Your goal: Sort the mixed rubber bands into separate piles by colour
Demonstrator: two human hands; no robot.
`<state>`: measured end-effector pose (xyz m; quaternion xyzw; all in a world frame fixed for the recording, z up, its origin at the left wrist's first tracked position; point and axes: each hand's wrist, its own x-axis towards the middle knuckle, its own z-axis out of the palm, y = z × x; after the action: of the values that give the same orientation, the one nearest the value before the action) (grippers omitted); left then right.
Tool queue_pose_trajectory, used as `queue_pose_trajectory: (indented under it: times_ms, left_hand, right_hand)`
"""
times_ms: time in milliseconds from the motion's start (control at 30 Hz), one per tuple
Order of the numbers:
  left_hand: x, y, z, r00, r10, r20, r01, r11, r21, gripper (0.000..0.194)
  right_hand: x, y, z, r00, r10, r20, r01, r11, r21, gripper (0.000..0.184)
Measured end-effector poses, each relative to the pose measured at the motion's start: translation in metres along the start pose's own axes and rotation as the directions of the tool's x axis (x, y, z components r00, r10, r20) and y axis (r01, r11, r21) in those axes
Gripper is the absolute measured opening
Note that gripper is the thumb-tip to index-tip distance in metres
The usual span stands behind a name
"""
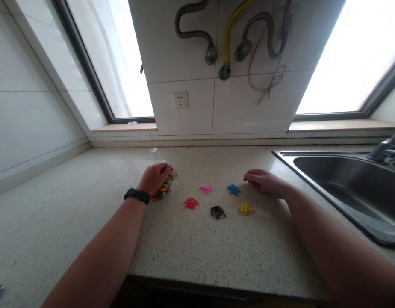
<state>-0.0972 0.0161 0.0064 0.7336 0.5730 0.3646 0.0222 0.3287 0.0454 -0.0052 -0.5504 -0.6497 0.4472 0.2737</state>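
Note:
My left hand (157, 177), with a black band (137, 196) on its wrist, lies over a heap of small mixed-colour pieces (165, 187). Its fingers are drawn together, and anything between them is hidden. My right hand (263, 182) rests on the counter just right of a small blue pile (233, 189), fingers curled in and nothing visible in them. Between the hands lie a pink pile (206, 189), a red pile (191, 203), a black pile (218, 212) and a yellow pile (246, 208). These thin pieces resemble tiny rubber bands; their exact kind is too small to tell.
Behind my left hand stands a clear cup-like container (154, 154). A steel sink (289, 164) with a faucet (388, 145) is set into the speckled counter (197, 252) at right. Hoses (229, 38) and a socket (180, 100) are on the tiled wall.

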Motion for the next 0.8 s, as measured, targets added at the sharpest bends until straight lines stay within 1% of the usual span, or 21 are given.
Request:
queue_pose_trajectory:
  times_ms: [67, 200, 267, 333, 400, 467, 533, 633, 800]
  left_hand:
    - [-0.001, 0.004, 0.001, 0.999, 0.026, 0.034, -0.026, 1.000, 0.010, 0.041]
    - [-0.002, 0.015, 0.002, 0.986, 0.100, 0.136, -0.106, 0.994, 0.034, 0.036]
    - [-0.003, 0.023, 0.000, 0.977, 0.149, 0.151, -0.160, 0.985, 0.062, 0.032]
    - [-0.005, 0.034, -0.004, 0.961, 0.225, 0.159, -0.242, 0.965, 0.099, 0.029]
    - [-0.008, 0.047, -0.008, 0.930, 0.323, 0.176, -0.348, 0.928, 0.132, 0.027]
    - [-0.011, 0.061, -0.012, 0.883, 0.423, 0.204, -0.457, 0.873, 0.167, 0.028]
    - [-0.014, 0.073, -0.014, 0.837, 0.490, 0.242, -0.538, 0.816, 0.210, 0.029]
    - [-0.018, 0.086, -0.012, 0.792, 0.552, 0.261, -0.608, 0.756, 0.245, 0.030]
    - [-0.023, 0.094, -0.003, 0.714, 0.634, 0.298, -0.700, 0.668, 0.253, 0.028]
  right_hand:
    - [0.000, 0.000, 0.000, 1.000, 0.007, -0.002, -0.007, 1.000, 0.002, 0.035]
    - [-0.001, -0.001, 0.000, 1.000, 0.021, 0.000, -0.021, 1.000, 0.009, 0.035]
    - [-0.001, -0.001, 0.000, 1.000, 0.019, 0.005, -0.019, 1.000, 0.004, 0.035]
    - [0.000, -0.001, 0.001, 1.000, 0.019, 0.006, -0.019, 1.000, -0.016, 0.036]
    - [0.001, 0.000, 0.002, 1.000, 0.017, 0.010, -0.016, 0.999, -0.050, 0.038]
    - [0.001, 0.000, 0.005, 1.000, -0.003, 0.021, 0.005, 0.996, -0.088, 0.038]
    - [0.001, 0.000, 0.008, 0.999, -0.029, 0.039, 0.034, 0.992, -0.121, 0.037]
    - [-0.001, -0.001, 0.013, 0.998, -0.044, 0.053, 0.053, 0.985, -0.165, 0.035]
    - [-0.006, -0.008, 0.019, 0.998, -0.036, 0.049, 0.045, 0.978, -0.204, 0.034]
